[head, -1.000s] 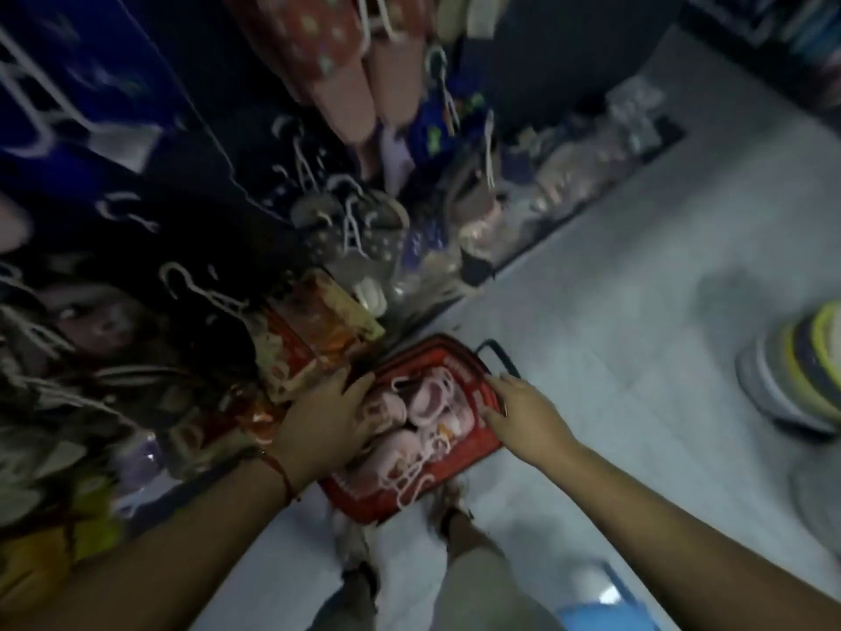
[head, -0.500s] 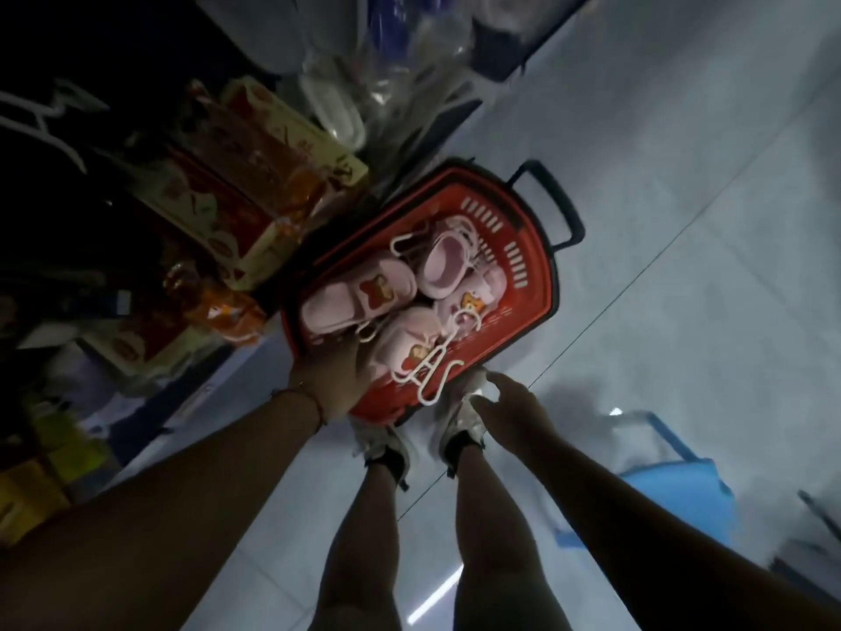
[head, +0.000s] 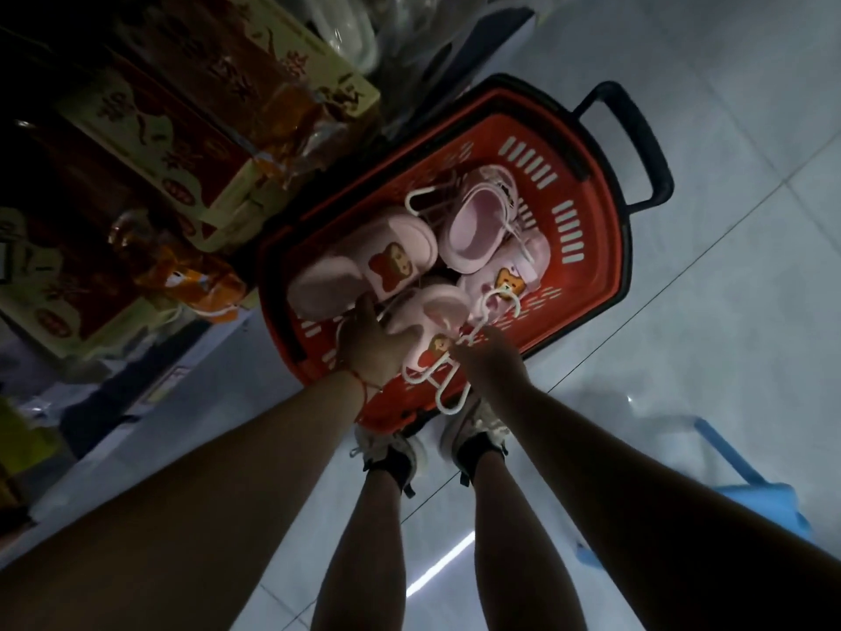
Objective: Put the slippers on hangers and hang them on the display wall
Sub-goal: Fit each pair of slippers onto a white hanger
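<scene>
A red basket (head: 607,266) with a black handle stands on the floor in front of my feet. Several pink slippers with bear patches lie in it, one on the left (head: 364,261) and one showing its inside (head: 473,230). White hangers are mixed among them, one near the top (head: 428,198). My left hand (head: 373,352) grips the nearest pink slipper (head: 432,311) at the basket's near end. My right hand (head: 491,362) pinches a white hanger (head: 443,384) that lies against that slipper. The display wall is out of view.
Red and cream boxes (head: 205,129) and orange packets (head: 200,280) fill the low shelf to the left of the basket. A blue stool (head: 751,498) stands at the lower right. My sneakers (head: 391,453) touch the basket's near edge on the pale tiled floor.
The view has tipped down from the display wall to the basket. My right hand left the basket's rim and came onto the hanger. My left hand stayed among the slippers.
</scene>
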`<action>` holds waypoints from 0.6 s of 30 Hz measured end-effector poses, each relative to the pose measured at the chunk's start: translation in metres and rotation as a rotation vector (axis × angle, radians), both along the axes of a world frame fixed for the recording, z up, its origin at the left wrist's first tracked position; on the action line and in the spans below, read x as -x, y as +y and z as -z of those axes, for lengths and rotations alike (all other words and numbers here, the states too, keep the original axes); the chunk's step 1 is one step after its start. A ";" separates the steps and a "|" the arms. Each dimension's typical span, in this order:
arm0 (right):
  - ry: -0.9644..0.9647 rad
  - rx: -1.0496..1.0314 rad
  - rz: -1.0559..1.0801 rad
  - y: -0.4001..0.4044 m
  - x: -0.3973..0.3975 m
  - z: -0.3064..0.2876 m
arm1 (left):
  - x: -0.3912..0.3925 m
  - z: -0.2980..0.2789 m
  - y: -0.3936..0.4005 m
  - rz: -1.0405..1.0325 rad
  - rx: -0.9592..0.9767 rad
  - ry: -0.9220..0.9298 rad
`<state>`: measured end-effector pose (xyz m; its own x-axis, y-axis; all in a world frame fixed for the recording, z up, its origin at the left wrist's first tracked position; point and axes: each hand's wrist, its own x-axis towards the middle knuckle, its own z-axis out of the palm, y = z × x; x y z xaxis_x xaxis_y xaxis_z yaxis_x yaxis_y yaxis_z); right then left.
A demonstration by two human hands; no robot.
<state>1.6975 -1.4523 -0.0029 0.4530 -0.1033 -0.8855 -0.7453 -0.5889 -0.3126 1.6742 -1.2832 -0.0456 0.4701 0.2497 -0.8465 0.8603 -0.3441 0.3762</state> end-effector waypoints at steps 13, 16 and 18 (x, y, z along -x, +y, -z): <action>-0.111 -0.026 0.003 0.012 -0.001 0.007 | -0.004 0.003 0.001 0.227 0.072 -0.043; -0.178 -0.048 -0.010 0.012 -0.001 -0.003 | -0.002 -0.013 -0.002 0.234 0.068 -0.106; -0.232 -0.067 0.004 0.009 -0.002 -0.012 | -0.001 -0.023 -0.005 0.213 0.081 -0.165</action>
